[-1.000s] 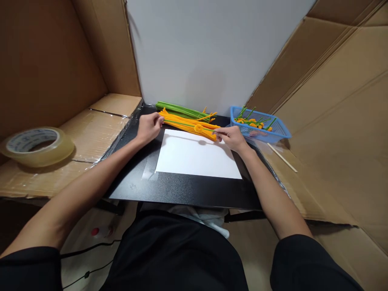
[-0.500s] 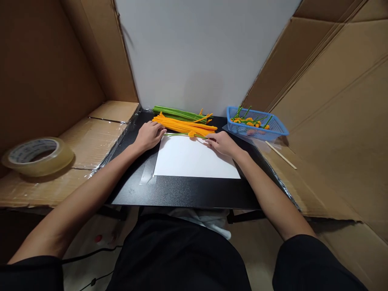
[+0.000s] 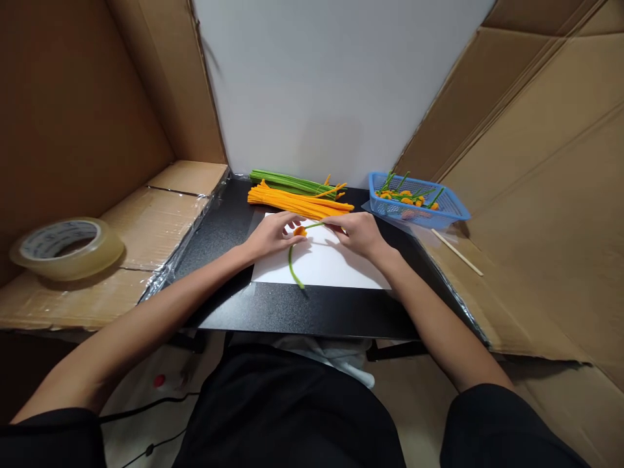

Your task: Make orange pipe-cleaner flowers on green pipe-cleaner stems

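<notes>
Above the white paper [image 3: 322,263], my left hand [image 3: 273,236] has its thumb and fingers closed around a small orange pipe-cleaner coil [image 3: 300,231]. A green pipe cleaner [image 3: 292,268] runs through the coil; one end curves down toward the front edge of the paper. The other end reaches right to my right hand [image 3: 358,234], whose fingertips pinch it. Just behind my hands lies a bundle of orange pipe cleaners [image 3: 292,201], with green pipe cleaners [image 3: 287,180] behind that.
A blue basket [image 3: 453,211] at the back right holds several orange coils with green stems. Beside it lies a thin wooden stick [image 3: 457,252]. A roll of clear tape [image 3: 104,250] rests on the cardboard at left. Cardboard walls [image 3: 546,156] flank the black table [image 3: 273,312].
My left hand has let go of the stem's left end and moved right to the coil. That end now hangs toward me. The coil has come slightly nearer, off the bundle's edge.
</notes>
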A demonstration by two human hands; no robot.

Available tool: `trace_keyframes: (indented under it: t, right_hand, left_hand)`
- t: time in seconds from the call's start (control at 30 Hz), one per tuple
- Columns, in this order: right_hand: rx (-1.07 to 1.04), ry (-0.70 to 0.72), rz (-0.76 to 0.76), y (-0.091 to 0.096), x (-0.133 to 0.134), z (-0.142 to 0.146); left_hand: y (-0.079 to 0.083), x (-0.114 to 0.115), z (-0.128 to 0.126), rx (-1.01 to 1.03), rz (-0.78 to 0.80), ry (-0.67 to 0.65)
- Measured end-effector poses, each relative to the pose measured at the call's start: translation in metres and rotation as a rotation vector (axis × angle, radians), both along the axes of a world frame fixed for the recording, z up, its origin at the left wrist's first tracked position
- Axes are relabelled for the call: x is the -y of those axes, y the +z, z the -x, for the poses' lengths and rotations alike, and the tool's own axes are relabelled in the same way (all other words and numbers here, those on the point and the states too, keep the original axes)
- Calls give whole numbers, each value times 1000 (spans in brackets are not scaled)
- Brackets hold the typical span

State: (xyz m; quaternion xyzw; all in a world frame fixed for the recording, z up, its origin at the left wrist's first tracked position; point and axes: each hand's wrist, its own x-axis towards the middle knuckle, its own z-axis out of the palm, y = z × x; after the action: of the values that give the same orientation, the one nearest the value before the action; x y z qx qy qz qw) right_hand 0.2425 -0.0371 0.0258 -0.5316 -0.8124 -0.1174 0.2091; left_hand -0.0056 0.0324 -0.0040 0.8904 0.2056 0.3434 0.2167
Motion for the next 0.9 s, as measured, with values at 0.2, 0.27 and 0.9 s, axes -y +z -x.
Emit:
trace_keyframes:
  t: [0.2,0.27,0.9]
  right_hand:
    - [-6,23,-67,4,5,5]
    - [-63,70,-100,5,7,7]
    - [-477,268,-33,9,21,35]
  left_hand:
    - [0,3,-2,108,163,-10]
    - [-1,3,-3,168,196,-17]
    - [5,11,-2,266,-13,-1]
